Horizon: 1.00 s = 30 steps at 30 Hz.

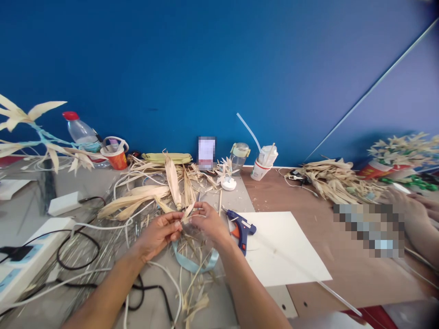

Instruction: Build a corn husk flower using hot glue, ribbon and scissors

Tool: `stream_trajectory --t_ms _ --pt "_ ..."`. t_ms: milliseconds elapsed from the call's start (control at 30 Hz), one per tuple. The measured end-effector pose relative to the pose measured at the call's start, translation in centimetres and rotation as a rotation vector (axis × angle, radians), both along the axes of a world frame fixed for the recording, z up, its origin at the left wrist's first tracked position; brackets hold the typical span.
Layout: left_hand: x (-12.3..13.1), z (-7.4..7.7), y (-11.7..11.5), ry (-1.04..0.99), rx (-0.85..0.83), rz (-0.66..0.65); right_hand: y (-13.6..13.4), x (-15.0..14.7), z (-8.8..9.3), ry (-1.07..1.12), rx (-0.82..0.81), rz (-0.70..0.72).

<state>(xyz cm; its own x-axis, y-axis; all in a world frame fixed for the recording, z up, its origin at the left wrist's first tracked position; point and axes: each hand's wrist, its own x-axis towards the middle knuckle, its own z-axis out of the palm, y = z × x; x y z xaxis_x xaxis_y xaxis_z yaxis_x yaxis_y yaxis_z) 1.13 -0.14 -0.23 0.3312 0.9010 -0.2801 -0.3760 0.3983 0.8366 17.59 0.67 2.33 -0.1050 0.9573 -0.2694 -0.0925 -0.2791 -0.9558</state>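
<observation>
My left hand is closed, thumb and forefinger pinching a small pale strip of corn husk. From the other side my right hand meets it, its curled fingers on the same strip. Below both hands a light blue ribbon loops over husk scraps. Just right of my right hand a blue glue gun lies partly on a white sheet. Larger dried corn husks are heaped beyond my hands.
A power strip and tangled cables lie at left. At the back stand a bottle, a red cup, a husk flower in a white base and a white cup. At right, another person's hand is near more husks.
</observation>
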Motion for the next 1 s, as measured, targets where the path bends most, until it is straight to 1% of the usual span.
stream_trajectory --t_ms 100,200,300,433,533,667,733,833,933,1000 --pt "0.0 -0.2 0.0 0.034 0.012 -0.015 -0.1 0.1 0.4 -0.015 0.002 0.023" --pt "0.0 -0.3 0.0 0.049 0.016 -0.028 -0.2 0.2 0.4 -0.008 -0.004 0.042" --pt "-0.1 -0.2 0.0 0.066 0.004 -0.044 -0.1 0.3 0.1 0.066 -0.019 0.06" --pt "-0.1 0.0 0.0 0.074 -0.014 -0.061 -0.1 0.2 -0.3 0.201 -0.032 0.051" --pt "0.0 0.2 0.0 0.084 0.0 -0.027 -0.2 0.2 -0.2 0.285 -0.066 0.025" --pt "0.2 0.4 0.0 0.118 0.059 0.086 -0.4 0.1 -0.1 0.348 -0.075 0.032" --pt "0.3 0.4 0.1 0.156 0.109 0.153 -0.4 -0.3 -0.3 0.283 -0.036 0.042" --pt "0.5 0.4 0.1 0.266 0.19 0.221 -0.4 -1.1 -0.7 0.078 0.073 0.04" --pt "0.7 0.6 0.1 0.372 0.236 0.252 -0.4 -1.8 -0.9 -0.107 0.16 -0.003" --pt "0.9 0.8 0.1 0.412 0.259 0.247 -0.4 -2.1 -1.0 -0.179 0.175 -0.027"
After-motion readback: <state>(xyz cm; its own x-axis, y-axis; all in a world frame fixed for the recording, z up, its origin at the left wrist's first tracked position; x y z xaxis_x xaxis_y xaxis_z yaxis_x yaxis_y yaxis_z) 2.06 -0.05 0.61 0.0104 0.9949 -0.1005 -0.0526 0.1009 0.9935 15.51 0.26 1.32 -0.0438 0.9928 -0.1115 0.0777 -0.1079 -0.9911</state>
